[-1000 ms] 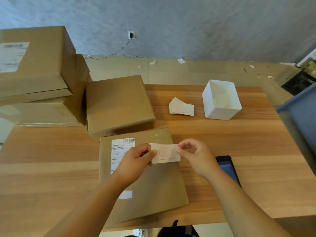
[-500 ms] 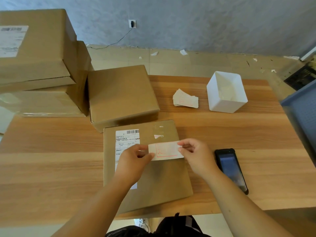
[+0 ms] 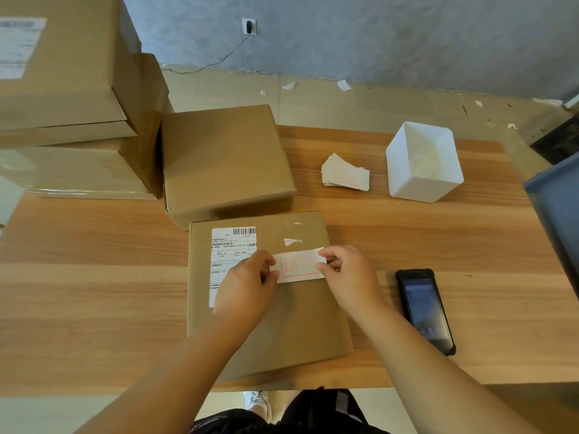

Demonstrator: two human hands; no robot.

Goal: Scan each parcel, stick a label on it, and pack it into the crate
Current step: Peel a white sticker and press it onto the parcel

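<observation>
Fingers pinch label at 2 ends.

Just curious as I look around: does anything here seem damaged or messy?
Yes. The flat brown cardboard parcel bears a torn white sticker scrap just above the red-printed white label. Also, white paper bits litter the tan floor beyond.

- Shipping label on the flat parcel: barcode at its top right, and rows of small Chinese print under it. "业务" reads at the right edge; the digits beside it are too fine to read for sure.
- Small label over that parcel: red frame, red print blurred.
- Stack of labels: red frame on top, unreadable.
- Big box, top left: white sticker, print smeared.
</observation>
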